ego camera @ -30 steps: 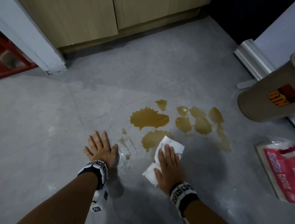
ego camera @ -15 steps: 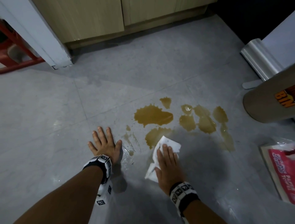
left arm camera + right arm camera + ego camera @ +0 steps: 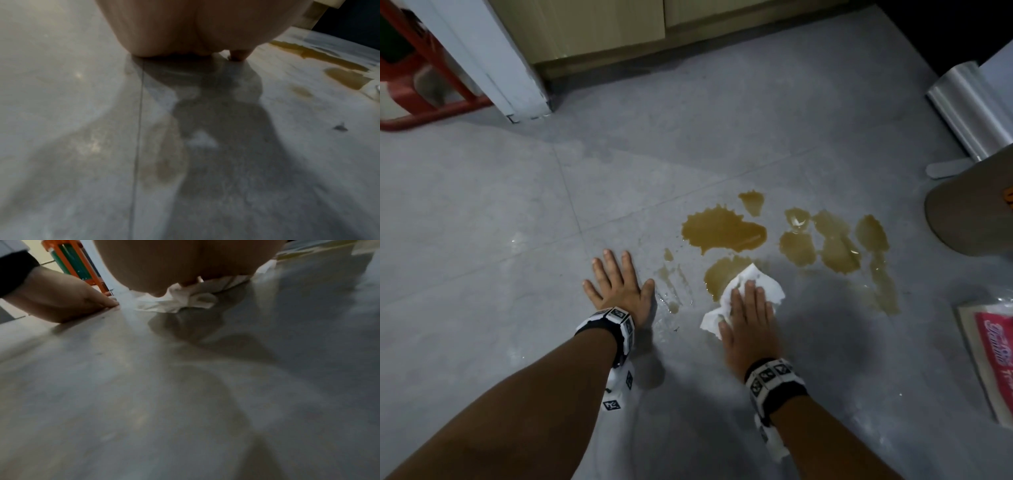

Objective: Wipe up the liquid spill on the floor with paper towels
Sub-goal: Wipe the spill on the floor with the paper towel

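A brown liquid spill (image 3: 724, 230) lies in several puddles on the grey floor (image 3: 517, 205), also at the right of the left wrist view as spill (image 3: 347, 79). My right hand (image 3: 748, 310) presses flat on a crumpled white paper towel (image 3: 768, 286) at the near edge of one puddle. In the right wrist view the paper towel (image 3: 185, 300) bunches under the palm. My left hand (image 3: 616, 281) lies flat with fingers spread on the floor, left of thin wet streaks (image 3: 671, 284); in the right wrist view the left hand (image 3: 61, 300) rests on the tile.
A brown cylindrical bin (image 3: 976, 212) and a shiny metal bin (image 3: 969, 109) stand at the right. A red pack of paper towels (image 3: 993, 349) lies at the right edge. Wooden cabinets (image 3: 599, 31), a white post (image 3: 496, 61) and a red stool frame (image 3: 421, 85) are behind.
The right hand has slid the paper towel slightly back and left along the near puddle's edge. The left hand stays planted on the floor; the view has shifted.
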Available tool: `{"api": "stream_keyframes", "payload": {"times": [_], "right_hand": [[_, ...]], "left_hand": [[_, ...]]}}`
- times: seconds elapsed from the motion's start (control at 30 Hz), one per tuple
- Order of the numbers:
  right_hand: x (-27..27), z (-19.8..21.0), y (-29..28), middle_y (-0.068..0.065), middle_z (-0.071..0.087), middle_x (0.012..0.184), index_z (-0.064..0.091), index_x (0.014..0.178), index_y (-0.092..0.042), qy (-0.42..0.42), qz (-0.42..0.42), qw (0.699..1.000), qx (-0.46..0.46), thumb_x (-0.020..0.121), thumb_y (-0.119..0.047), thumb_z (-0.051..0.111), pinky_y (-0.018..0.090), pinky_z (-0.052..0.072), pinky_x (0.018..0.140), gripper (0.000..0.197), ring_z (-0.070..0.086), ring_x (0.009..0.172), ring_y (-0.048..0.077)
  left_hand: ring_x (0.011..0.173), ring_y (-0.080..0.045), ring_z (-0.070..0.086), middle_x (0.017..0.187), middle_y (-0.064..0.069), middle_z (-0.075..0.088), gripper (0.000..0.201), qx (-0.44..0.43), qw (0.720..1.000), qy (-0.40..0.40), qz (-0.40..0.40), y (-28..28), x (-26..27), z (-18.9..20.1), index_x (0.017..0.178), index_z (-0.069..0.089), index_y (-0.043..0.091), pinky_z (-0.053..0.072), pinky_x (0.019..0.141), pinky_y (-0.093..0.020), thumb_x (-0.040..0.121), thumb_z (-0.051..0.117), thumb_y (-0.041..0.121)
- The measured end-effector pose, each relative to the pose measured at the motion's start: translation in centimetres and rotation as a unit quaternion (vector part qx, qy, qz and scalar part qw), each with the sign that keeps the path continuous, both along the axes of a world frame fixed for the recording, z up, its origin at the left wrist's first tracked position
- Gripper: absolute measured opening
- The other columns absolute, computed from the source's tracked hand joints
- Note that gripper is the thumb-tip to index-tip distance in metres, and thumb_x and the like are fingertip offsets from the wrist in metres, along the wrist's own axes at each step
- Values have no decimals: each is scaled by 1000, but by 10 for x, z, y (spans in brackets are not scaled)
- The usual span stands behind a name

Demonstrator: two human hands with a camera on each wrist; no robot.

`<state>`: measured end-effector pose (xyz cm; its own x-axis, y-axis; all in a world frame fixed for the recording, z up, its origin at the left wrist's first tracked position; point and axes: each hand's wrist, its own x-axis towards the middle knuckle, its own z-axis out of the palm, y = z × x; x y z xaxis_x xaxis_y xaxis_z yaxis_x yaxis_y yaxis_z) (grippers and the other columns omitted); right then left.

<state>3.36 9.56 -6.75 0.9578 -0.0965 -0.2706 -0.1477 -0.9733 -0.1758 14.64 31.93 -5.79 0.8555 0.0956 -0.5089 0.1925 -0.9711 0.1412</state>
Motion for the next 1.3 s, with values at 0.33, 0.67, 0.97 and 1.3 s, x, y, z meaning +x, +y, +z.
{"api": "stream_keyframes", "payload": {"times": [0.33,0.67,0.97,1.3], "right_hand": [[23,0,40,24,14,157,25,150,-4,-8,-23,1000,12,92,-35,36,53,23,114,66,18,144,40],[58,-2,-8,26,28,152,35,145,-1,-5,-23,1000,5,91,-28,43,54,34,107,61,32,138,42],[13,0,-25,25,38,147,41,140,1,-29,43,999,-9,89,-31,31,57,44,99,61,43,131,42],[33,2,28,21,11,159,17,152,-3,6,0,1000,10,91,-29,51,50,19,116,74,15,145,37]], "left_hand": [[147,-32,-28,158,-7,-34,77,0,1000,2,0,1,0,1,155,-20,25,-10,118,-60,100,24,57],[146,-33,-29,158,-7,-35,77,7,1000,12,-4,1,2,-2,154,-21,25,-9,118,-61,100,24,57],[146,-32,-30,158,-6,-36,78,1,1000,17,-4,3,3,-2,154,-21,26,-13,117,-59,99,24,59],[146,-32,-29,158,-7,-35,77,3,1000,20,1,2,3,-3,155,-19,26,-10,118,-59,99,25,58]]}}
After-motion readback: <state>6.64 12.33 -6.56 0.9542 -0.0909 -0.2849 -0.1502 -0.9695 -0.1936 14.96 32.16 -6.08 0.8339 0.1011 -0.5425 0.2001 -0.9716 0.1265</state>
